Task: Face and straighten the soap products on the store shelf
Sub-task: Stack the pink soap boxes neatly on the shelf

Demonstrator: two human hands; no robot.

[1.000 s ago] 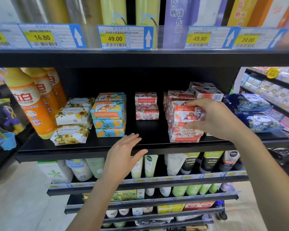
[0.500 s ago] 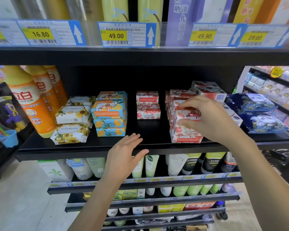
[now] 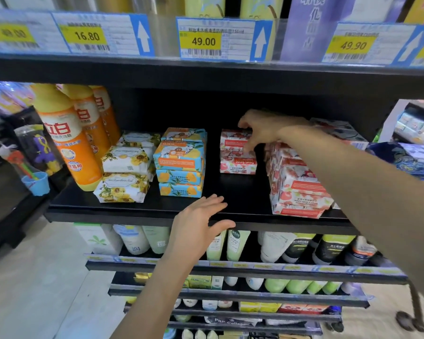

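- Head view: the right hand (image 3: 260, 133) reaches deep into the shelf (image 3: 132, 214), fingers curled onto the top box of the small red soap stack (image 3: 238, 152) at 12 o'clock; a firm clamp cannot be told, thumb hidden
- The left hand (image 3: 198, 223) rests spread flat on the shelf edge at 6 o'clock, holding nothing
- Risk: the forearm passes just above the tall red soap pile (image 3: 299, 189) at 3 o'clock; a dropped elbow could knock it off the edge
- Risk: dragging only the top box may skew the one beneath
- The blue-and-yellow soap stack (image 3: 180, 162) at 10 o'clock leans unevenly; a bump could topple it
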